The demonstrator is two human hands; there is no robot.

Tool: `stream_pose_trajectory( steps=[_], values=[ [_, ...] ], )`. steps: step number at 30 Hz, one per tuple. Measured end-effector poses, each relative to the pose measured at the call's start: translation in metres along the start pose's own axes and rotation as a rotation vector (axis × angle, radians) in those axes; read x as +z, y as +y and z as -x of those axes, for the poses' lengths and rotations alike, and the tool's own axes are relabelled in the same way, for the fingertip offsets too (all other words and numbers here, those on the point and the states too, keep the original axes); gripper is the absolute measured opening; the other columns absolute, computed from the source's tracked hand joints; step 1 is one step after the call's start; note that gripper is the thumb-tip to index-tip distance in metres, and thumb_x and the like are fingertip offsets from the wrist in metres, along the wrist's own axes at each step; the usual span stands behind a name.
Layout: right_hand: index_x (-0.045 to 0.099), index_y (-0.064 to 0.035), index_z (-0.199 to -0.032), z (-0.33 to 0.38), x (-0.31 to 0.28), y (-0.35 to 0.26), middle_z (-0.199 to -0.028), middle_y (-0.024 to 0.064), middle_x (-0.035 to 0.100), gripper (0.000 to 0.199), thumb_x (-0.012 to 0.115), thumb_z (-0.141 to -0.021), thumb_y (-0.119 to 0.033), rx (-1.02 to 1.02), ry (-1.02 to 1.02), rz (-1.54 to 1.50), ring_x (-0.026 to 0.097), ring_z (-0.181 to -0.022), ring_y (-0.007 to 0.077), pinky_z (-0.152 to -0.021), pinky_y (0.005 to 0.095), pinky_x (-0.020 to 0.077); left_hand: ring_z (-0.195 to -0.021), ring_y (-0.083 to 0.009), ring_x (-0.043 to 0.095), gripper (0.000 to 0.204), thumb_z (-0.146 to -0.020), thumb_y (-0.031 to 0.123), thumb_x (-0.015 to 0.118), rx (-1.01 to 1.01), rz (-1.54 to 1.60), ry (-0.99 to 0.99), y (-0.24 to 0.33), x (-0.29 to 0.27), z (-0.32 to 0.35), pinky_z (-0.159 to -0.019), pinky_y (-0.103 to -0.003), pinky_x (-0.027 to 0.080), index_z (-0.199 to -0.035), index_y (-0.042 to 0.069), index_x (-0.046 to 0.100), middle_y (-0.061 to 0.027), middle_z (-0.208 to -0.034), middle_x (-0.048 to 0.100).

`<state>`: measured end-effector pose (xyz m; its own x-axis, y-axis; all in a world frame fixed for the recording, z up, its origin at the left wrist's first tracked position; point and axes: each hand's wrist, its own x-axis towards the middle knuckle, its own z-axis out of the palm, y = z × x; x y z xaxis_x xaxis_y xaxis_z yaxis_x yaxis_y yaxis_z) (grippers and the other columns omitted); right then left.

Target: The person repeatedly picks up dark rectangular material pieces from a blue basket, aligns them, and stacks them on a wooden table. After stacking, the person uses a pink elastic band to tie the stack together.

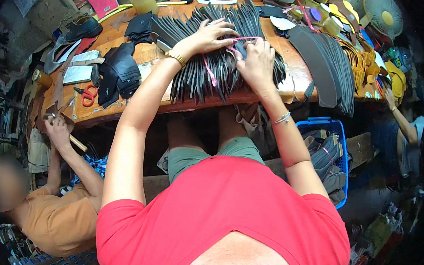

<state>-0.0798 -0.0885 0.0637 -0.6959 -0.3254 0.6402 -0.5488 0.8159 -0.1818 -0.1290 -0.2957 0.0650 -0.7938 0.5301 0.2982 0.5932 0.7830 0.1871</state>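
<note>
A thick bundle of dark grey strips point(191, 73) lies fanned across the near edge of the wooden table, with a pink string point(247, 37) around it. My left hand point(212, 37) rests on top of the bundle, its fingers fanned, and the string runs from between its thumb and forefinger. On the bundle's right side, my right hand point(257, 61) is closed, pinching the string's other stretch with thumb and fingers. The string is taut between the hands, while a loose pink end hangs down the bundle's front. The strips hide where the string passes underneath.
Red-handled scissors point(89, 96) and black pieces point(120, 68) lie left. Grey strips point(326, 67) and yellow-orange pieces point(364, 60) are stacked right. A blue basket point(345, 158) stands below the table. One co-worker's hand point(58, 133) is at left, another's point(390, 99) at far right.
</note>
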Motion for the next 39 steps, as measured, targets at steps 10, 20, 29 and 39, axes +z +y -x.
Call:
stream_pose_trajectory(
  steps=[10,20,29,39],
  values=[
    [0.059,-0.0021,-0.084,0.014,0.009,-0.019,-0.083,0.0145,0.061,0.009,0.059,-0.075,-0.004,-0.063,0.015,-0.182,0.058,-0.084,0.0321,-0.077,0.0427,0.0431,-0.097,-0.0282,0.058,0.029,-0.079,0.033,0.066,0.093,0.052,0.359,0.013,-0.002,0.013,-0.093,-0.04,0.038,-0.088,0.005,0.067,-0.0094,-0.09,0.062],
    [0.065,-0.0084,-0.068,0.001,0.003,-0.016,-0.068,0.0127,0.067,0.003,0.063,-0.067,-0.007,-0.185,-0.138,-0.026,0.067,-0.071,0.0268,-0.075,0.0385,0.0411,-0.12,-0.0247,0.051,0.029,-0.092,0.032,0.054,-0.055,-0.071,0.157,0.011,0.007,0.017,-0.108,-0.056,0.024,-0.099,0.009,0.07,-0.0038,-0.106,0.066],
    [0.064,-0.0064,-0.075,0.001,0.008,-0.006,-0.07,0.0129,0.065,0.007,0.065,-0.071,-0.012,-0.252,-0.233,-0.025,0.063,-0.074,0.0288,-0.078,0.0406,0.0394,-0.121,-0.0238,0.049,0.037,-0.094,0.038,0.046,-0.124,-0.028,-0.026,-0.001,0.017,0.006,-0.111,-0.06,0.013,-0.099,0.011,0.071,-0.0037,-0.108,0.067],
    [0.065,-0.0075,-0.115,-0.045,-0.052,0.027,-0.1,0.0164,0.068,0.03,0.062,-0.09,-0.024,-0.197,-0.212,-0.372,0.064,-0.093,0.0316,-0.084,0.0396,0.0489,-0.111,-0.0301,0.058,0.048,-0.083,0.028,0.075,-0.015,0.13,0.638,0.022,-0.034,0.01,-0.098,-0.038,0.045,-0.121,0.004,0.058,-0.0169,-0.117,0.06]
  ],
)
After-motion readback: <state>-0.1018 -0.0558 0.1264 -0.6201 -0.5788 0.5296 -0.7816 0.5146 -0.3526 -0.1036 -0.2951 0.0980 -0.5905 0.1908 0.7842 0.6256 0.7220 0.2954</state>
